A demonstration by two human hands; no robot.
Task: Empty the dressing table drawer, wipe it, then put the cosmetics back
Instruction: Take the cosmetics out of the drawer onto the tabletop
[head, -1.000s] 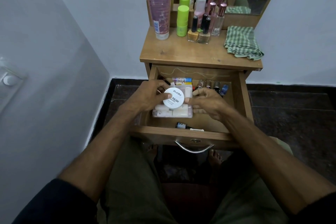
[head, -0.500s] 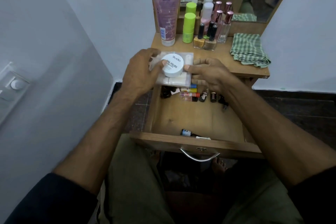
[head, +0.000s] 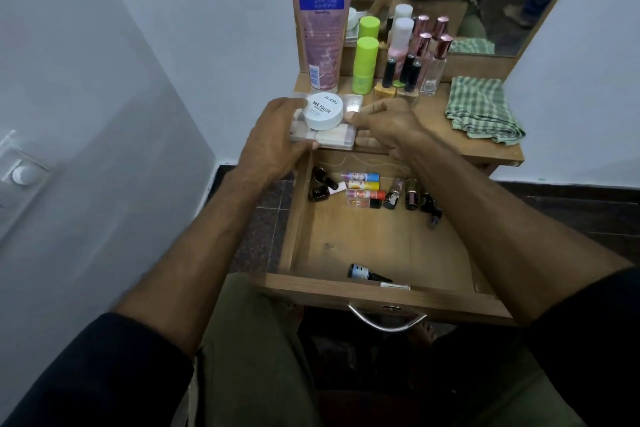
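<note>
My left hand (head: 277,135) and my right hand (head: 388,123) grip a clear plastic box (head: 337,137) from both sides, with a round white nail polish tub (head: 323,111) on top of it. The box sits at the front left edge of the dressing table top (head: 429,121). Below, the wooden drawer (head: 381,243) stands pulled open. Several small bottles and lip balm tubes (head: 363,189) lie along its back. One dark bottle (head: 367,274) lies near its front.
A tall pink tube (head: 322,31), green stick containers (head: 365,62), nail polish bottles (head: 398,76) and a clear perfume bottle (head: 434,66) stand at the back of the top. A folded green checked cloth (head: 481,107) lies on the right. A white wall is close on the left.
Both hands lifted the clear box with the white tub out of the drawer and carried it up onto the front left of the table top.
</note>
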